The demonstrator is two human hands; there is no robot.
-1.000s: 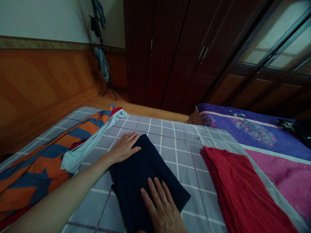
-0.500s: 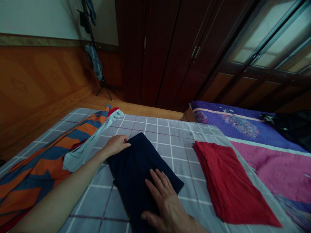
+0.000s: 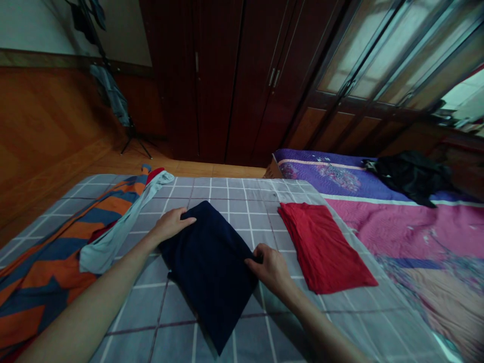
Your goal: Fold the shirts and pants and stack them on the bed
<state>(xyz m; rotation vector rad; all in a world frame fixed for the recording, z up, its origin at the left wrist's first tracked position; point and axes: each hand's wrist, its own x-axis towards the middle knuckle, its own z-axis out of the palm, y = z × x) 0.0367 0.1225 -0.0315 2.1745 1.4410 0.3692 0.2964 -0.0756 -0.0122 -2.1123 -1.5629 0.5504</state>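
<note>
A folded dark navy cloth [image 3: 212, 267] lies at the middle of the bed, partly raised on its right side. My left hand [image 3: 172, 224] pinches its upper left edge between thumb and fingers. On the opposite side, my right hand [image 3: 270, 267] has its fingers closed on the cloth's right edge. To the right, a folded red cloth [image 3: 323, 247] rests flat on the checked grey sheet [image 3: 242, 201], touched by neither hand.
Orange and blue patterned fabric [image 3: 71, 237] and a light grey garment [image 3: 121, 232] lie along the left. A purple and pink bed [image 3: 378, 212] with a black garment [image 3: 412, 174] is at the right. Behind stand a dark wardrobe [image 3: 219, 101] and a coat stand [image 3: 130, 131].
My right hand has gone from lying spread on the navy cloth to gripping its right edge, which is now lifted. The view has shifted to the right.
</note>
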